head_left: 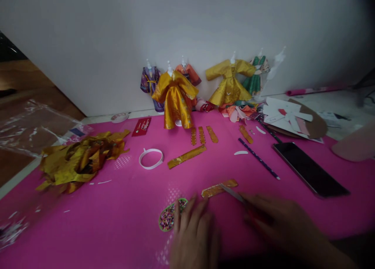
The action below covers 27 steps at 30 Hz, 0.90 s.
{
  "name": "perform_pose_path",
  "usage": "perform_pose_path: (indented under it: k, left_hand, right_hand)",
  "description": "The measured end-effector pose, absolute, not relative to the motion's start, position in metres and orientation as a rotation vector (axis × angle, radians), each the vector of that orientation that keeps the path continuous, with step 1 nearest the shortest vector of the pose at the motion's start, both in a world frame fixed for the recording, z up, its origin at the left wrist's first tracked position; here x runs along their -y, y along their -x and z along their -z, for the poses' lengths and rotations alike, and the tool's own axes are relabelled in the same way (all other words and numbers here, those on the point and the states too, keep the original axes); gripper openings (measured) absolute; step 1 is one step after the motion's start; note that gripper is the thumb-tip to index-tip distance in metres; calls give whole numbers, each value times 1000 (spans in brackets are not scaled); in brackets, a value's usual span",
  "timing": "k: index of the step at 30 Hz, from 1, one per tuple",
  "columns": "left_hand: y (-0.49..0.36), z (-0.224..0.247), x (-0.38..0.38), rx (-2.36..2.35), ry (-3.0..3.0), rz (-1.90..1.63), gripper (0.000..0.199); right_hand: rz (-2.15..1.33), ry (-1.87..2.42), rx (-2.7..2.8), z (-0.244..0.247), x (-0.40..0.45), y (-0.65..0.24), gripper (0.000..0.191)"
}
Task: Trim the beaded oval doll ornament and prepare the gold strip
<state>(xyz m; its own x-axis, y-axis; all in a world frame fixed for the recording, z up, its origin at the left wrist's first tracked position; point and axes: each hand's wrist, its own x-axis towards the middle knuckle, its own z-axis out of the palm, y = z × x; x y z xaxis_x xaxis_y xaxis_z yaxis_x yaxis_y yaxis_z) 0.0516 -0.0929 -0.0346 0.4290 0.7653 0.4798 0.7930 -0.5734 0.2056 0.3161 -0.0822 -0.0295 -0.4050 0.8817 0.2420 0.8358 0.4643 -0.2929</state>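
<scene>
My left hand lies palm down with its fingers stretched forward. Its forefinger overlaps the right side of a small green-rimmed dish of multicoloured beads, and its other fingertips reach the near edge of a gold fabric strip. Along that strip's left part runs a row of tiny light dots. Closed in my right hand is a red-handled tool with a pointed metal tip; blur hides its exact kind. The tip touches or hovers just over the strip's right part, I cannot tell which.
Beyond lie a longer gold strip, several short strips and a white ring. Gold scraps heap at left. A dark pencil and a phone are at right. Dressed doll forms stand along the wall.
</scene>
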Motion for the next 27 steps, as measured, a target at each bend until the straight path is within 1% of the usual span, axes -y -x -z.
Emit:
perform_pose_path:
  k: [5,10,13,17,19,23,27]
  left_hand:
    - [-55,36,101,1583,2459,1129,26]
    - [-39,23,103,1569,2421,1276,24]
    - [-14,11,100,1572,2417,1216,25]
    - [20,6,102,1856,2278,1107,14]
    - [31,10,107,1947,2250,1037,12]
    - [37,18,116,1913,2337,854,18]
    - [28,17,118,1804,2436,756,28]
  right_hand:
    - [-130,1405,2296,34,80,-318,38]
    - [-99,1399,2304,35,77,-321,37]
    - [-47,1395,2307,33,77,-322,37]
    - [-4,1366,2327,34,77,-324,36]
    - [11,1359,2322,37,77,-325,37]
    - [36,1395,2296,46,78,-328,38]
    - [49,1393,2320,51,79,-332,39]
